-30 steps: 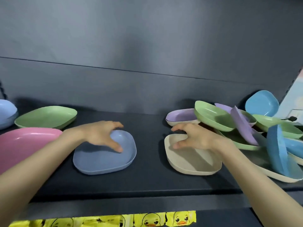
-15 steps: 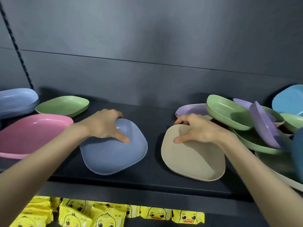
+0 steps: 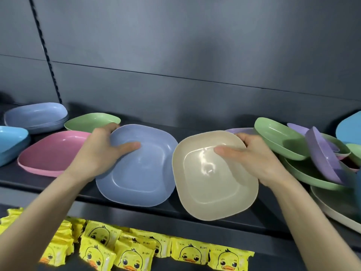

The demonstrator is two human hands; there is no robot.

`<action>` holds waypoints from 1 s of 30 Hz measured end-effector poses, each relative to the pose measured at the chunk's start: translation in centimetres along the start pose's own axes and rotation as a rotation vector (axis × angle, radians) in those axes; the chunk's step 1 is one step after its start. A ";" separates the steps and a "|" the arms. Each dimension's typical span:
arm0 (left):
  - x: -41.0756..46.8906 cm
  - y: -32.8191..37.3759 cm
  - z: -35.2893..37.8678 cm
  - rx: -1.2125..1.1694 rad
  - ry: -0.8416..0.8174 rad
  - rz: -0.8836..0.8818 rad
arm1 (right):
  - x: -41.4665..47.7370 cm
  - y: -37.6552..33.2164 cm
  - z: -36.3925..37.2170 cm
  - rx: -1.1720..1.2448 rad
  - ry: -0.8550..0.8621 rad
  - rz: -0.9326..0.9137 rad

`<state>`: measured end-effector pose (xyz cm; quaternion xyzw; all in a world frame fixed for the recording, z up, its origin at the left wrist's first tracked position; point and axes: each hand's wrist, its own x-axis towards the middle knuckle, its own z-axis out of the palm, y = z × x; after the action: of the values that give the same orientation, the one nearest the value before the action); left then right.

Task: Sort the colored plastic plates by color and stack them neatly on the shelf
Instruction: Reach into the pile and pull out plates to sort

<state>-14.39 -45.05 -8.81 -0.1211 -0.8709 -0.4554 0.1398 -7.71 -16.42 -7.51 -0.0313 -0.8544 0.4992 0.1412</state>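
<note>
My left hand (image 3: 101,151) grips the far left rim of a periwinkle plate (image 3: 142,173), thumb inside the dish, and the plate tilts toward me over the shelf's front edge. My right hand (image 3: 254,159) grips the far right rim of a beige plate (image 3: 211,184), thumb inside, and this plate is tilted up the same way. On the left of the dark shelf (image 3: 39,184) lie a pink plate (image 3: 50,155), a green plate (image 3: 91,122), a stack of periwinkle plates (image 3: 37,116) and a light blue plate (image 3: 11,143).
A jumbled pile of green plates (image 3: 279,141), purple plates (image 3: 322,159) and light blue plates (image 3: 349,130) fills the shelf's right side, with a large beige plate (image 3: 336,212) under it. Yellow duck-print packets (image 3: 125,249) lie on the lower shelf. A dark back wall rises behind.
Both plates have been lifted off the shelf and tilted toward me, hanging over its front edge. The view has shifted left, revealing the periwinkle stack and light blue plate.
</note>
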 end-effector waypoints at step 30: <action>-18.2 -16.9 -23.5 -0.608 0.589 -0.356 | -14.5 -14.7 33.2 0.682 0.249 0.154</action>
<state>-0.01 -75.41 -15.32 0.1295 -0.6280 -0.7222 0.2593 -1.59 -54.61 -13.17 -0.1072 -0.6104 0.7566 0.2086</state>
